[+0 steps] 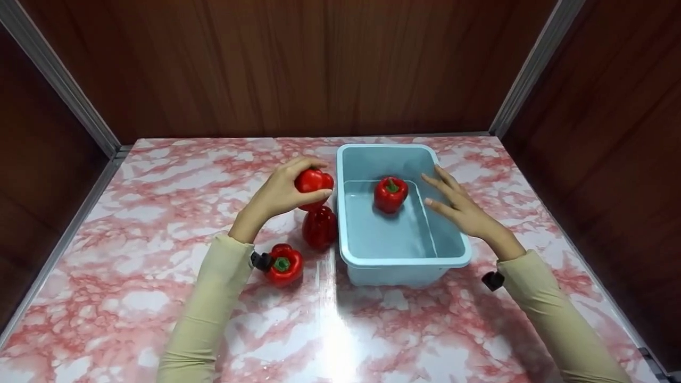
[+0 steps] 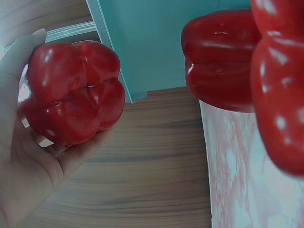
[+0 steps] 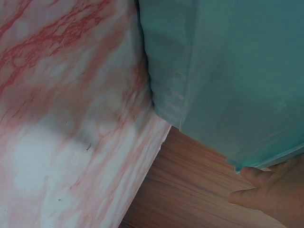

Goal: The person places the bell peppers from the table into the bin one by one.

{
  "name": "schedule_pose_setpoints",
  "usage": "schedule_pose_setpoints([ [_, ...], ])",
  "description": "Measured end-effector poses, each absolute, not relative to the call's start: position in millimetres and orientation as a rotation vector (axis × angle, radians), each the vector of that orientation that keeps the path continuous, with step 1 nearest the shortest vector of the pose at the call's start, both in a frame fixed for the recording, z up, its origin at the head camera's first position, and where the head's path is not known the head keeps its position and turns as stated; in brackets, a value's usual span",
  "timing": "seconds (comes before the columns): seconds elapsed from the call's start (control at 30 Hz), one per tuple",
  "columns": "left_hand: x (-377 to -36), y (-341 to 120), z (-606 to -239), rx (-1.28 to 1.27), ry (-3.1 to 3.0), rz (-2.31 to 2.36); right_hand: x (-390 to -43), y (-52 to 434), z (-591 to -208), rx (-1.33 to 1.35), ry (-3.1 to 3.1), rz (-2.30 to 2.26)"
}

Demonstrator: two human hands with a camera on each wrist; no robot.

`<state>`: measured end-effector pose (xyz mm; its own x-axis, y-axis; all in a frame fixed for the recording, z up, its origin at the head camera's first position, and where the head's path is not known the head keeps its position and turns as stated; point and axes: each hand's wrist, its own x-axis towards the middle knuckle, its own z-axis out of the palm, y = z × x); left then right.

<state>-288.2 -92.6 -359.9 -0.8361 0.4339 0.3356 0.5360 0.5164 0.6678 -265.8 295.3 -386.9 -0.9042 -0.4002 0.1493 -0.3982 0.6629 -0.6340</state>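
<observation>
My left hand (image 1: 281,187) grips a red bell pepper (image 1: 313,181), fingers over its far side and thumb on the near side, just left of the light blue bin (image 1: 404,262). The left wrist view shows the lobed bottom of this held pepper (image 2: 76,92). Close below it a second red pepper (image 1: 320,229) lies against the bin's left side. A third pepper (image 1: 286,265), green stem up, sits nearer me by the left wrist. Inside the bin stands another pepper (image 1: 391,194). My right hand (image 1: 460,208), fingers spread and holding nothing, hovers over the bin's right rim.
The bin stands on a table (image 1: 143,300) with a red-and-white marbled top. Dark wood-grain panels (image 1: 298,69) rise behind it and at both sides, joined by grey metal posts (image 1: 534,66). A small black device (image 1: 493,280) is strapped at each wrist.
</observation>
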Motion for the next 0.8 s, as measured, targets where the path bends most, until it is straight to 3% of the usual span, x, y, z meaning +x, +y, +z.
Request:
schedule_pose_setpoints([
  [0.8, -290.2, -84.3, -356.1, -0.906, -2.590, -1.216, -266.9, 295.5, -386.7, -0.695, 2.876, -1.080],
])
